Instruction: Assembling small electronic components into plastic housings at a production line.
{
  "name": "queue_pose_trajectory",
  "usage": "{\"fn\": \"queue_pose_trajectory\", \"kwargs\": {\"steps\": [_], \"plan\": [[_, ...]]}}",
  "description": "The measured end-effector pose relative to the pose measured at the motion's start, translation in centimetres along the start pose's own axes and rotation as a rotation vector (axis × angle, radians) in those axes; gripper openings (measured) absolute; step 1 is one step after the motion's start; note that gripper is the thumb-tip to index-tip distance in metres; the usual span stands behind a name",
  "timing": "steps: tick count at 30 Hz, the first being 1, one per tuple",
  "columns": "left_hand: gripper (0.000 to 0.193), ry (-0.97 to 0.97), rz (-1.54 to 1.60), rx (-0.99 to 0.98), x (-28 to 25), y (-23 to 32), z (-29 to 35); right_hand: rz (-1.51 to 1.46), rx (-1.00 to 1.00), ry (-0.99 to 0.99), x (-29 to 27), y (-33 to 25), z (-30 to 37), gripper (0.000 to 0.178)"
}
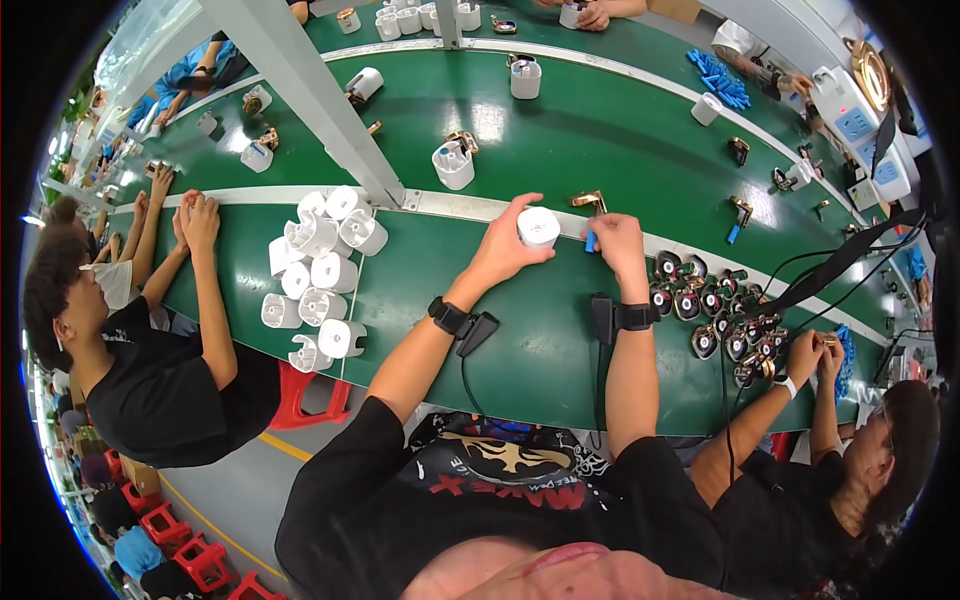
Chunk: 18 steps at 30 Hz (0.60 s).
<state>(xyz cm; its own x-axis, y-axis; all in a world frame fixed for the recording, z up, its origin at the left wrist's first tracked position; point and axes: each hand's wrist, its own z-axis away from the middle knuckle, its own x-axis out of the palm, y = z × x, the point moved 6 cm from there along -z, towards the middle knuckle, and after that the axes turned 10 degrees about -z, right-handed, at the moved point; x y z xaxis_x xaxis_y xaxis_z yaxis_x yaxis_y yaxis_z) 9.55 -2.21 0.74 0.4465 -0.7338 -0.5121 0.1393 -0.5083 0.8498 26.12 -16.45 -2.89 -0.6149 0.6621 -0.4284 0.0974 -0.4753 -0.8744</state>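
My left hand (507, 245) is closed around a white plastic housing (538, 228), a rounded cup-like shell, just above the green bench. Close to its right, my right hand (617, 243) pinches a small assembly with a slim blue cylinder (591, 240) below and a gold-coloured part (588, 199) on top. The housing and the assembly are apart. Left of my left arm lies a cluster of loose white housings (325, 272), some on their sides with their hollow insides showing. Beyond my right wrist spreads a pile of small black round parts (715, 300) with coppery and green bits.
A white rail (470, 207) divides my bench from a green conveyor belt (590, 130) carrying housings with parts in them (454, 164). A slanted grey post (310, 95) rises at left. Black cables (820, 275) hang at right. People sit working on both sides (140, 340).
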Motion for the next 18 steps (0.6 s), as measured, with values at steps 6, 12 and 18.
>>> {"fn": "queue_pose_trajectory", "kwargs": {"steps": [6, 12, 18], "plan": [[0.072, 0.149, 0.197, 0.055, 0.3, -0.9, -2.0, -1.619, 0.292, -0.325, 3.1, 0.3, 0.1, 0.027], [0.063, -0.012, 0.252, 0.100, 0.0, -1.3, -2.4, -1.873, 0.184, -0.235, 5.9, -2.0, 1.2, 0.025], [0.062, -0.073, 0.322, 0.108, -0.2, -1.0, -2.0, -1.663, -0.146, -0.138, 5.3, -3.1, 0.5, 0.028]]}}
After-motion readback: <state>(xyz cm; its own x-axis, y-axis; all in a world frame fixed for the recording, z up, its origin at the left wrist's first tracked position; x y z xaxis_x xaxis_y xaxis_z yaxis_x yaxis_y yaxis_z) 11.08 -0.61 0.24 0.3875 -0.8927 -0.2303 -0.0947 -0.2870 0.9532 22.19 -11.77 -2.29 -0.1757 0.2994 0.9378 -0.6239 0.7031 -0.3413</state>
